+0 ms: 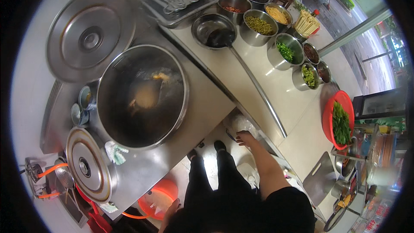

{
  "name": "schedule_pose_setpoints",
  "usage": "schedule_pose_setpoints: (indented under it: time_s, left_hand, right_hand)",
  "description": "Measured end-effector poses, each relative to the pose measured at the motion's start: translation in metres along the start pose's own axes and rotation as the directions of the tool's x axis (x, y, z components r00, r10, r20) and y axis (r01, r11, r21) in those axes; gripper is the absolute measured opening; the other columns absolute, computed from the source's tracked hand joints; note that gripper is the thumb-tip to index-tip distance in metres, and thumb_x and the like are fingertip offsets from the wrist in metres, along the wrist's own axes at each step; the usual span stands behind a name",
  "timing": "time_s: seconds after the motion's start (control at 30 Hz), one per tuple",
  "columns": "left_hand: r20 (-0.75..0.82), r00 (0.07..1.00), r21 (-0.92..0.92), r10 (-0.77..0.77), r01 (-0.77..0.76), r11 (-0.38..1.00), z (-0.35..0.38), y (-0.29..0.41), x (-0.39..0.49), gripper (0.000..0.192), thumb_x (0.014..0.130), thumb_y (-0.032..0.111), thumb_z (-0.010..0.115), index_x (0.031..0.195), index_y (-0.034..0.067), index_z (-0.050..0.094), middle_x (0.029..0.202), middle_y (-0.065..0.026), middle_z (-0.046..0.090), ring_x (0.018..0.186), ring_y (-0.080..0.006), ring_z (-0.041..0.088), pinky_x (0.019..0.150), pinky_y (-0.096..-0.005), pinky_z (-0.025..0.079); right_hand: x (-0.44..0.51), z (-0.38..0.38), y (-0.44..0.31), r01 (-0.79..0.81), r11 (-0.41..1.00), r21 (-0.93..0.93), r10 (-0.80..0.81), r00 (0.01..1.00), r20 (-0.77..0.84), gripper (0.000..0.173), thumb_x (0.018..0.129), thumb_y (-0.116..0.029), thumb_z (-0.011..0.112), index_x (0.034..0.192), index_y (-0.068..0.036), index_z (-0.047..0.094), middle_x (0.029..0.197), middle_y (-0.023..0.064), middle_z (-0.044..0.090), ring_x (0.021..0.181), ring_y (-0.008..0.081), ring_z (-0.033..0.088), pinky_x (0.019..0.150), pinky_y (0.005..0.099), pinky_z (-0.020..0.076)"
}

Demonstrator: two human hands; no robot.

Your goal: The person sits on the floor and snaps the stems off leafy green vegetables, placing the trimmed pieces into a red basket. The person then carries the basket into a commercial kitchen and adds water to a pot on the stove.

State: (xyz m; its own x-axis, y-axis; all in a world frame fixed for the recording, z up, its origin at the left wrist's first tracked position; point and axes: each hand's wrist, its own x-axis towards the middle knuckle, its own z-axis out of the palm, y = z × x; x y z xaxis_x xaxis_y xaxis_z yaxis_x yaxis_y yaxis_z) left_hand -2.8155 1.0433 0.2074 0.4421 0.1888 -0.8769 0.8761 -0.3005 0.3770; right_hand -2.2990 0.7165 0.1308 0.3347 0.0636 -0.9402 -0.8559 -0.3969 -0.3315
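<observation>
My right hand (pixel 245 138) reaches down below the counter edge, near a clear plastic bag (pixel 241 123) and a thin blue item (pixel 230 135); whether it touches either I cannot tell. My left hand (pixel 172 207), partly hidden by my clothing, hangs low beside an orange-red bucket (pixel 166 189), its fingers unclear. A large round pot (pixel 184 103) stands on the steel stove top, holding dark liquid with something pale in it. On the counter, a long-handled ladle (pixel 255 85) rests with its black bowl in a steel basin (pixel 197 40).
Large steel lids (pixel 72 43) lie left of the pot, above a lidded pot (pixel 97 165) and cloth (pixel 115 152). Steel containers of chopped toppings (pixel 255 40), a red basin of greens (pixel 327 121), a utensil tray (pixel 150 5) and a cutting board (pixel 320 179) line the counters.
</observation>
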Motion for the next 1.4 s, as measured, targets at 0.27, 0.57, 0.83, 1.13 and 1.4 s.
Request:
schedule_pose_setpoints:
  time_s: [0.27, 0.57, 0.83, 1.13, 1.4]
  left_hand:
    - [-0.272, 0.948, -0.068, -0.166, 0.153, 0.986, 0.087, 0.066, 0.01, 0.058, 0.087, 0.037, 0.061, 0.128, -0.001, 0.047, 0.099, -0.0167, 0.064, 0.091, -0.0254, 0.063, 0.08, -0.0392, 0.051]
    - [-0.279, 0.88, -0.202, -0.385, 0.338, 0.919, 0.122, 0.106, 0.021, 0.06, 0.086, 0.042, 0.062, 0.127, 0.001, 0.05, 0.1, -0.0165, 0.065, 0.093, -0.0264, 0.063, 0.082, -0.0389, 0.051]
    - [-0.237, 0.872, -0.184, -0.429, 0.393, 0.901, 0.122, 0.111, 0.025, 0.061, 0.085, 0.046, 0.062, 0.126, 0.002, 0.052, 0.101, -0.0164, 0.066, 0.095, -0.0272, 0.064, 0.084, -0.0385, 0.051]
    - [-0.228, 0.922, -0.096, -0.314, 0.299, 0.949, 0.115, 0.108, 0.022, 0.064, 0.084, 0.051, 0.063, 0.126, 0.003, 0.055, 0.102, -0.0163, 0.067, 0.097, -0.0282, 0.064, 0.086, -0.0381, 0.05]
    - [-0.256, 0.966, 0.011, 0.022, -0.02, 1.0, 0.112, 0.076, 0.027, 0.066, 0.083, 0.055, 0.063, 0.125, 0.004, 0.058, 0.103, -0.0162, 0.068, 0.098, -0.0291, 0.064, 0.088, -0.0378, 0.05]
  right_hand:
    - [0.207, 0.018, -0.029, 0.054, 0.877, 0.477, 0.036, 0.983, -0.178, 0.03, 0.092, -0.029, 0.058, 0.116, -0.011, 0.054, 0.102, 0.0087, 0.06, 0.081, 0.0226, 0.062, 0.066, 0.0394, 0.0509]
    - [0.282, 0.055, -0.011, 0.043, 0.63, 0.776, 0.075, 0.991, -0.115, 0.032, 0.093, -0.026, 0.057, 0.121, -0.011, 0.052, 0.106, 0.008, 0.059, 0.081, 0.0218, 0.06, 0.066, 0.0384, 0.0507]
    - [0.29, 0.056, -0.001, 0.071, 0.483, 0.873, 0.083, 0.988, -0.127, 0.035, 0.093, -0.023, 0.055, 0.125, -0.01, 0.05, 0.11, 0.0075, 0.057, 0.081, 0.021, 0.058, 0.067, 0.0375, 0.0506]
    - [0.217, 0.032, -0.043, 0.115, 0.326, 0.938, 0.009, 0.992, -0.124, 0.038, 0.094, -0.02, 0.054, 0.13, -0.01, 0.048, 0.114, 0.0068, 0.056, 0.081, 0.0201, 0.056, 0.067, 0.0365, 0.0504]
    - [0.046, -0.01, 0.016, 0.109, 0.466, 0.878, -0.079, 0.994, -0.081, 0.042, 0.095, -0.017, 0.053, 0.135, -0.009, 0.045, 0.117, 0.0062, 0.055, 0.082, 0.0194, 0.054, 0.067, 0.0356, 0.0503]
